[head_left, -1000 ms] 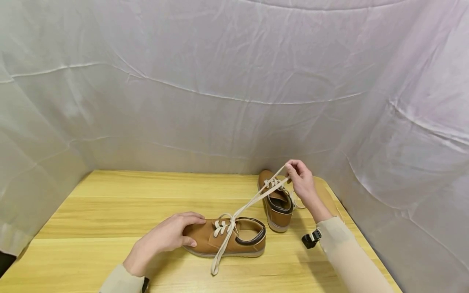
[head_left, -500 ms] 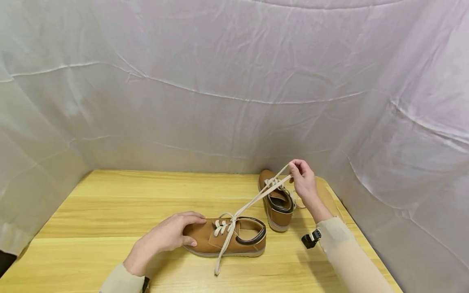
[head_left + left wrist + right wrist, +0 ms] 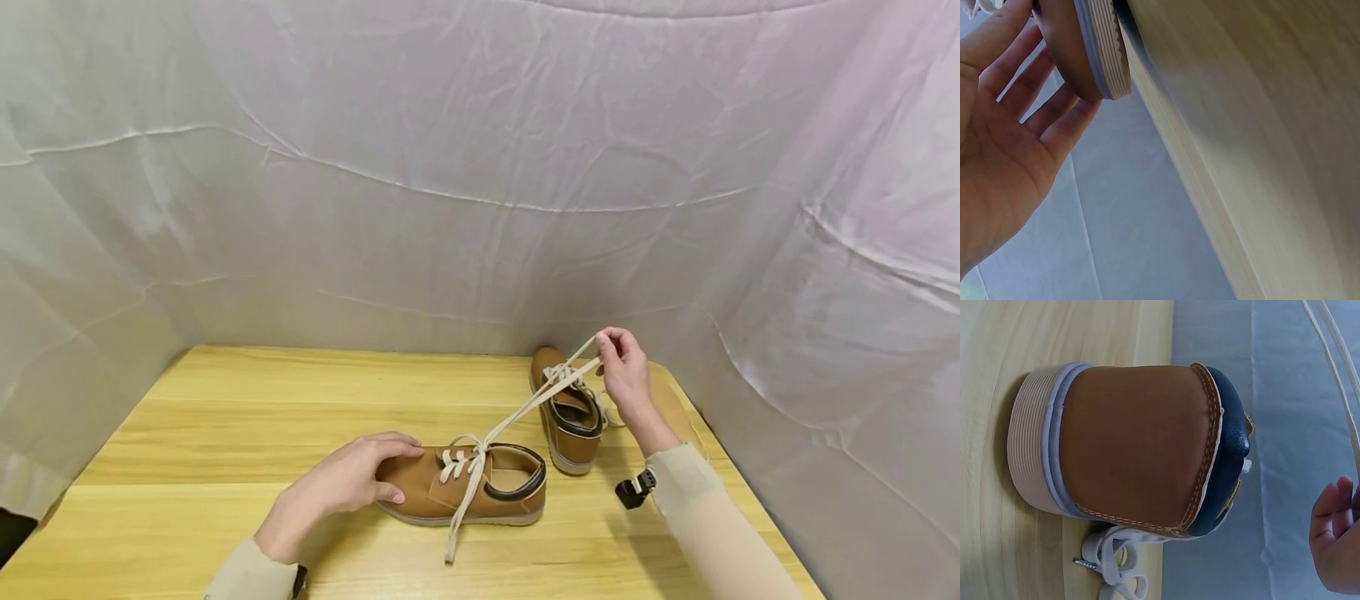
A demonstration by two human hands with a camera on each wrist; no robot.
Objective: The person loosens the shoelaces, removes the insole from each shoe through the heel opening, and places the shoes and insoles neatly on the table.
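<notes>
A brown leather lace-up shoe lies sideways on the table, toe to the left. My left hand holds its toe, thumb on the near side and fingers on the far side. The left wrist view shows those fingers against the toe. My right hand, raised at the upper right, pinches the cream shoelace. Two strands stretch taut from the tied lacing up to its fingertips. More lace hangs down over the shoe's near side onto the table. In the right wrist view, the right hand is partly cut off.
Behind and to the right stands the matching brown shoe, heel toward me, its loose lace curled alongside. Farther right lies a flat tan piece near the edge of the wooden table. Grey cloth hangs around the table.
My right hand has shifted slightly right with the lace. The lace end hanging over the shoe's near side has narrowed and swung a little right. The left hand stays on the toe.
</notes>
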